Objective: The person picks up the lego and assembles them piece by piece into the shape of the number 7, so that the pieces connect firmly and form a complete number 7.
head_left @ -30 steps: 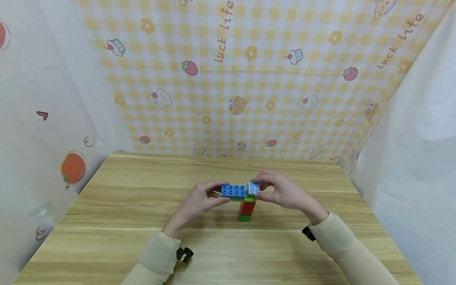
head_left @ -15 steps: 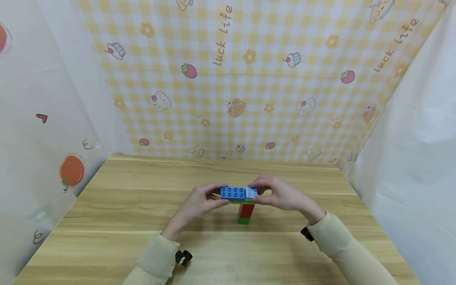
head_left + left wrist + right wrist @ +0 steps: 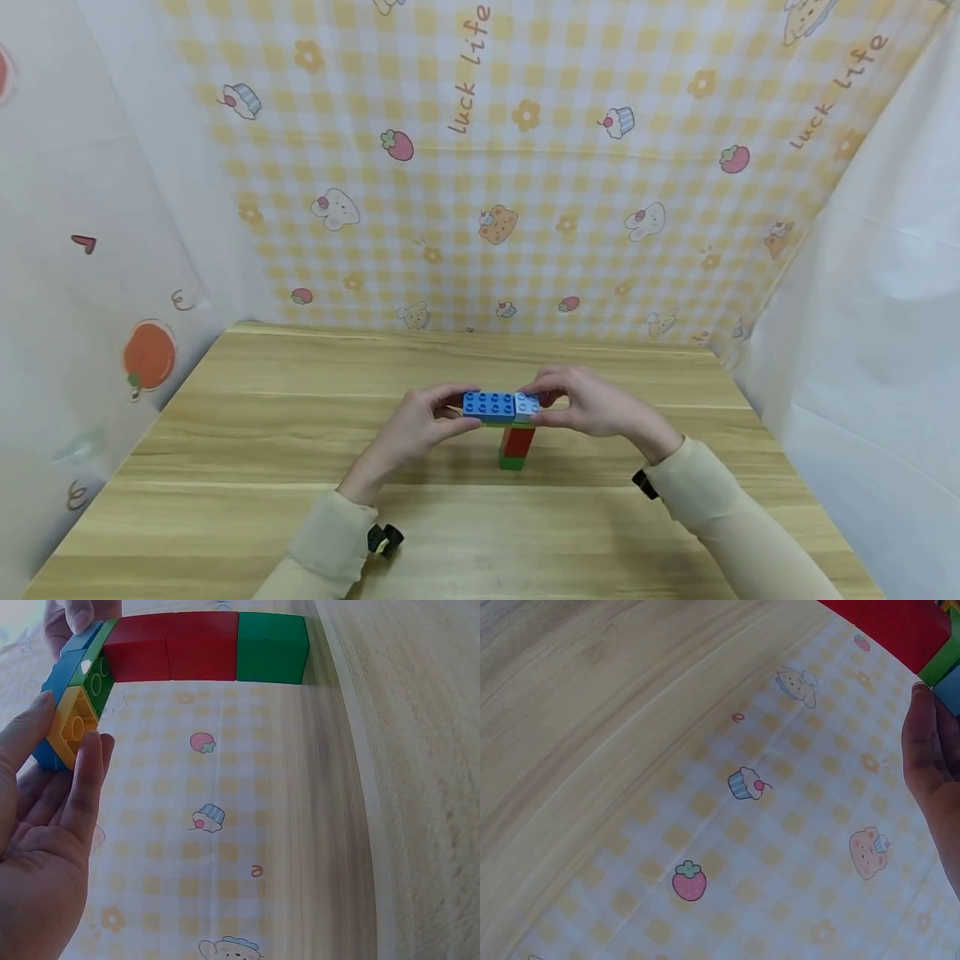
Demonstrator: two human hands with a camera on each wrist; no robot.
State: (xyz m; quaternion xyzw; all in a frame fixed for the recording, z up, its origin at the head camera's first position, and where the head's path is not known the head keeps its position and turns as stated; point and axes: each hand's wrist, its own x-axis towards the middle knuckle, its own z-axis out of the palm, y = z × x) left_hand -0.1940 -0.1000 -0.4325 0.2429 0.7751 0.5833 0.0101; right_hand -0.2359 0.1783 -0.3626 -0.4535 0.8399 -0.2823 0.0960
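A small tower of toy building bricks stands on the table. Its green brick [image 3: 512, 463] is at the bottom, with red bricks [image 3: 171, 648] above and a light green brick [image 3: 96, 671] over those. On top, a long blue brick [image 3: 489, 406] juts out to the left, and a yellow brick [image 3: 71, 724] sits beneath its overhang. My left hand [image 3: 420, 421] pinches the blue brick's left end between thumb and fingers. My right hand [image 3: 592, 404] pinches a short light blue brick [image 3: 527, 405], which sits against the blue one on the light green brick.
The wooden table [image 3: 300, 517] spreads around the tower. A checked cloth [image 3: 450, 183] hangs behind it, and white sheets [image 3: 870, 317] close off both sides. Black wrist straps [image 3: 386, 541] show at the cuffs.
My right hand has brought the light blue brick left and down, closing the gap to the blue brick and covering the light green studs. My left hand keeps its hold.
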